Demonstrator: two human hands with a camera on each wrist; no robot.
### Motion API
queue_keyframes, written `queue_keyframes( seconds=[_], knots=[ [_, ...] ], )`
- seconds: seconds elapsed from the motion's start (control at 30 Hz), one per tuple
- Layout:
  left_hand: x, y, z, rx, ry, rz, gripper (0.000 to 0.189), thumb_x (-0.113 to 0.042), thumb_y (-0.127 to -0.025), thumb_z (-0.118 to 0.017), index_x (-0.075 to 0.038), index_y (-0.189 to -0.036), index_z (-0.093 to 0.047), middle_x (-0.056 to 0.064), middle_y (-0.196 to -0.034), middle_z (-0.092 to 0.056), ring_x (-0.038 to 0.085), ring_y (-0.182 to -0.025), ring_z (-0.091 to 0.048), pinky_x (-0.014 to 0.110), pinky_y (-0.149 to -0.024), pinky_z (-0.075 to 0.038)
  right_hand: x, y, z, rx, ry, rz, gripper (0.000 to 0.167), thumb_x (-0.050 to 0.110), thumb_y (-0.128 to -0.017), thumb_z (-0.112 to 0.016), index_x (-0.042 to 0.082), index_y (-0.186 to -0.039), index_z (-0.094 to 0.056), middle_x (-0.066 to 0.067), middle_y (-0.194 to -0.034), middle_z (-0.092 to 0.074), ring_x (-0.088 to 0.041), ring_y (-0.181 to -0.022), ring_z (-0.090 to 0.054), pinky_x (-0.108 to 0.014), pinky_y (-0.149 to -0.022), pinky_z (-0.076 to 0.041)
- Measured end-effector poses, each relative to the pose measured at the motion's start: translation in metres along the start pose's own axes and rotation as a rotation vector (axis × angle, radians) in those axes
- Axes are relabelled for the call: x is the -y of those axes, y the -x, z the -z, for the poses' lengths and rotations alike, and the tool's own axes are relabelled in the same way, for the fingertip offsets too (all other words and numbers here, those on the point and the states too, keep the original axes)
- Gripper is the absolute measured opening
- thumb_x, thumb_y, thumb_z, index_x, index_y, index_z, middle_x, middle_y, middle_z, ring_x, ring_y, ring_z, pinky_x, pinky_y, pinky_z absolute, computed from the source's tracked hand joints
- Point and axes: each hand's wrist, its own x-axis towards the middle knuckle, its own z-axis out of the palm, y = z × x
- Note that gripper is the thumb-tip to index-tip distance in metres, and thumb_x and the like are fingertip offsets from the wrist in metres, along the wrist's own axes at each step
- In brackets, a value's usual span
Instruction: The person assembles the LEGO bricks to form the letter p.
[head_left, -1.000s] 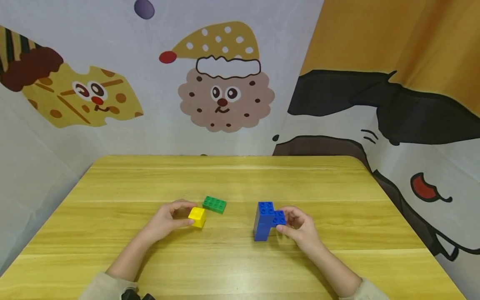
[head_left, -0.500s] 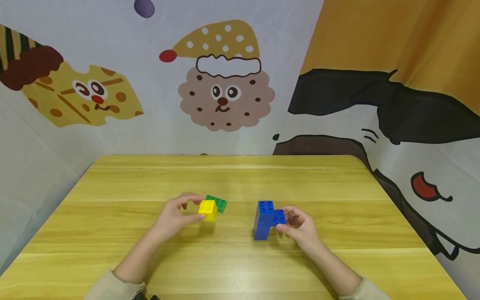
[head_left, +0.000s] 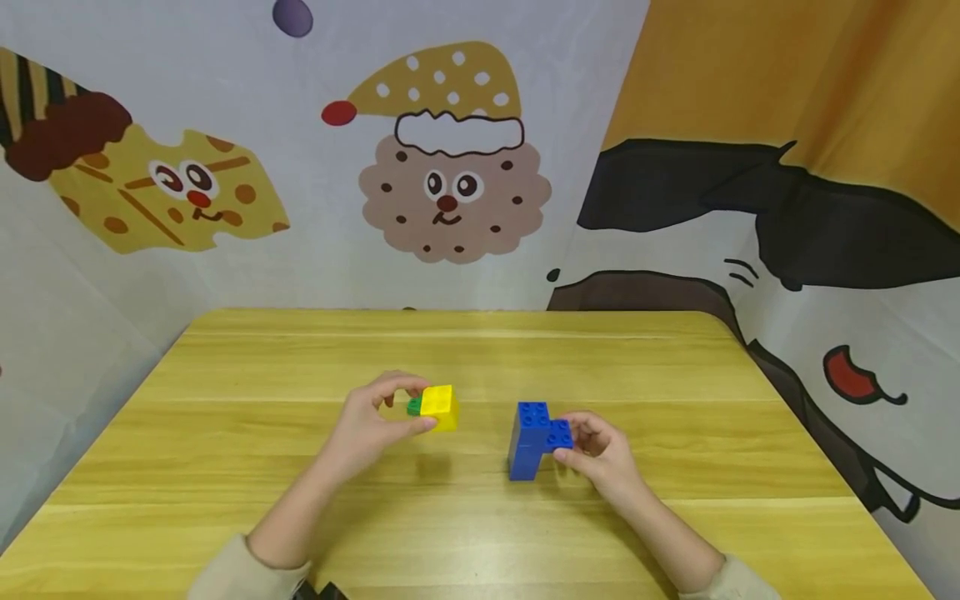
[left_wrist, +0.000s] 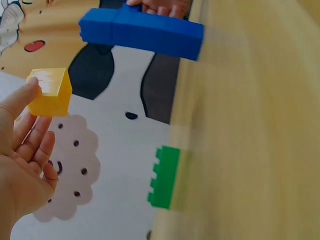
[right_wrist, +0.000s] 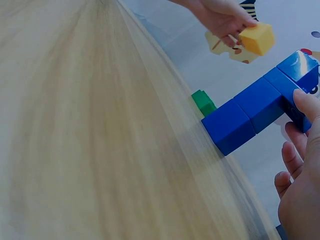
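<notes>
Yellow block, left hand pinching, hangs clear of blue stack, right hand pinching; head view, lower-centre: green brick mostly hidden.

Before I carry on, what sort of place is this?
Probably a children's play corner, or a space set up like one: a blue brick tower and a green brick stand on a wood-grain table, with a cartoon-printed backdrop behind.

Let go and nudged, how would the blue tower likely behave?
The blue tower would probably tip easily, standing tall on a narrow base. The side brick jutting out near its top may bias it that way. It likely moves as one stiff piece, since only thin seams show along it.
</notes>
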Motion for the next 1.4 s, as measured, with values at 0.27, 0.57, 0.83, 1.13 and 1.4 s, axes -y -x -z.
queue_keyframes(
  seconds=[0.27,0.57,0.83,1.13,1.4],
  knots=[
    [-0.022,-0.009,-0.013,-0.008,0.039,0.029,0.038,-0.02,-0.074,-0.085,-0.014,-0.109,-0.071,0.002,-0.1,-0.063,0.024,-0.09,-0.047,0.04,-0.075,-0.036,-0.001,0.0,0.0,-0.001,-0.019,0.013,0.03,-0.014,-0.08,-0.066,-0.006,-0.108,-0.06,0.0,-0.083,-0.063,-0.011,-0.074,-0.056,-0.024,-0.062,-0.046],
    [-0.042,-0.018,-0.033,0.01,0.114,0.059,0.038,-0.019,-0.073,-0.085,-0.015,-0.108,-0.072,0.006,-0.102,-0.061,0.023,-0.092,-0.051,0.031,-0.068,-0.042,0.0,0.0,0.0,-0.006,-0.011,0.006,0.029,-0.013,-0.079,-0.067,-0.008,-0.107,-0.06,-0.001,-0.082,-0.063,-0.012,-0.074,-0.056,-0.024,-0.062,-0.046],
    [-0.054,-0.023,-0.053,0.024,0.057,0.0,0.037,-0.024,-0.073,-0.085,-0.022,-0.107,-0.072,-0.008,-0.098,-0.064,0.013,-0.096,-0.053,0.042,-0.081,-0.037,0.0,0.0,0.0,-0.012,0.014,-0.002,0.029,-0.011,-0.08,-0.068,-0.01,-0.107,-0.058,-0.004,-0.082,-0.063,-0.012,-0.072,-0.056,-0.024,-0.062,-0.046],
    [-0.066,-0.027,-0.074,0.059,0.067,-0.036,0.036,-0.03,-0.074,-0.084,-0.025,-0.108,-0.071,-0.012,-0.099,-0.063,0.01,-0.097,-0.053,0.043,-0.084,-0.038,0.001,0.0,-0.001,-0.004,0.011,0.012,0.028,-0.012,-0.08,-0.067,-0.007,-0.107,-0.06,-0.002,-0.083,-0.063,-0.012,-0.071,-0.055,-0.024,-0.06,-0.046],
    [-0.07,-0.032,-0.092,0.073,0.123,-0.036,0.036,-0.028,-0.074,-0.084,-0.02,-0.107,-0.072,-0.011,-0.1,-0.063,0.013,-0.099,-0.052,0.043,-0.089,-0.039,0.0,0.0,0.0,0.006,0.015,0.014,0.031,-0.011,-0.081,-0.067,0.003,-0.109,-0.063,-0.004,-0.083,-0.064,-0.012,-0.068,-0.055,-0.025,-0.058,-0.047]
  ],
)
